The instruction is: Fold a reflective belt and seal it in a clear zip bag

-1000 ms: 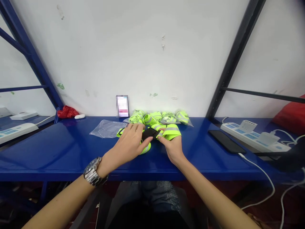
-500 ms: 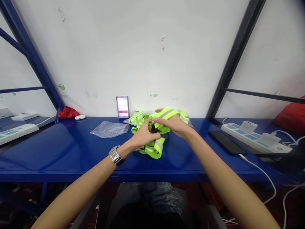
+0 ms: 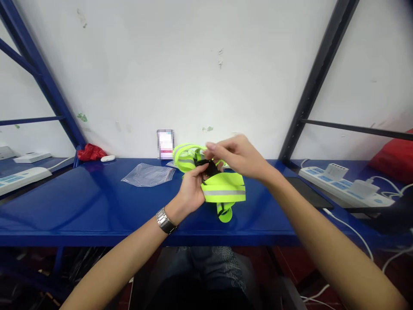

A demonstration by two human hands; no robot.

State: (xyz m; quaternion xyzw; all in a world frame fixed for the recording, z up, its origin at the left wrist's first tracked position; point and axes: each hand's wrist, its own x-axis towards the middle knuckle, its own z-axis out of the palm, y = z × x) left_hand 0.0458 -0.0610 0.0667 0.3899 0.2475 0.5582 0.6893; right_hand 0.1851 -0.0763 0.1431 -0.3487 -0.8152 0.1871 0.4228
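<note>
My hands hold a neon yellow reflective vest point(image 3: 223, 193) with grey stripes up off the blue table. A black plastic buckle point(image 3: 209, 168) shows between them. My left hand point(image 3: 193, 191), wearing a steel wristwatch point(image 3: 166, 220), grips the buckle from below with the fabric against it. My right hand point(image 3: 237, 155) is raised above, its fingertips and thumb pinched at the buckle's upper side. Part of the buckle is hidden by my fingers. A looped end of the vest hangs down near the table, below the wide band.
A clear plastic zip bag point(image 3: 148, 175) lies left of my hands on the blue metal shelf point(image 3: 80, 202). Further left are a red cloth point(image 3: 92, 152) and a small white case point(image 3: 107, 158). To the right are a black phone point(image 3: 309, 193) and a white power strip point(image 3: 338, 185) with cables.
The vest has been turned and lifted, its wide band now hanging right of my left hand. My right hand has risen, and my left wrist has moved right. The bagged vests behind are mostly hidden.
</note>
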